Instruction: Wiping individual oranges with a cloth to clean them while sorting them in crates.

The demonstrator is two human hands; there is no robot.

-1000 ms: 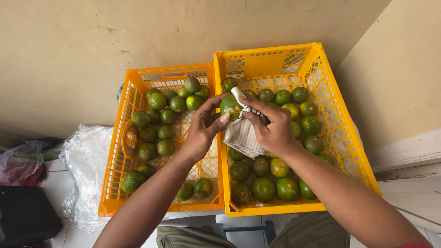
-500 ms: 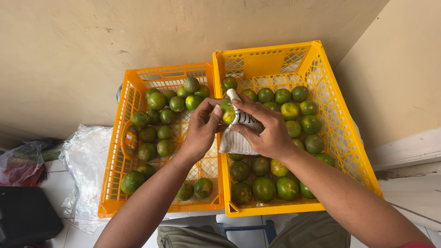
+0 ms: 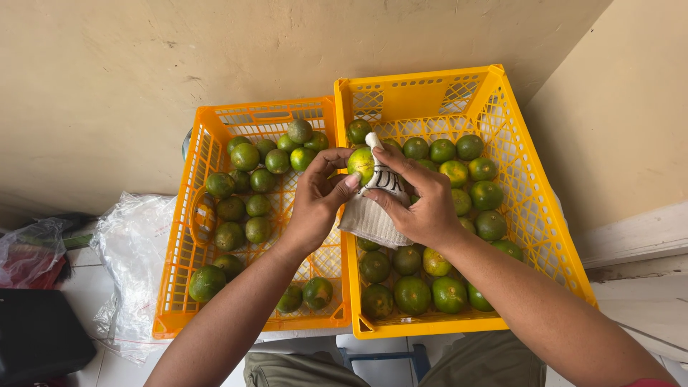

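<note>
black bag (image 3: 36,337): far left of the left crate, on floor
plastic sheet (image 3: 132,258): clear, just left of the left crate, partly under it
left crate (image 3: 179,287): orange, green-yellow citrus scattered inside, touching the right crate
left hand (image 3: 315,204): over the seam between crates, fingers closed on the fruit
fruit (image 3: 360,163): yellow-green, held above the right crate's left edge, pressed against the cloth
cloth (image 3: 373,211): white, bunched, hanging below the fruit
right hand (image 3: 423,204): closed, gripping the cloth against the fruit
right crate (image 3: 545,236): yellow, holds more citrus
wall (image 3: 215,57): beige, behind both crates
</note>
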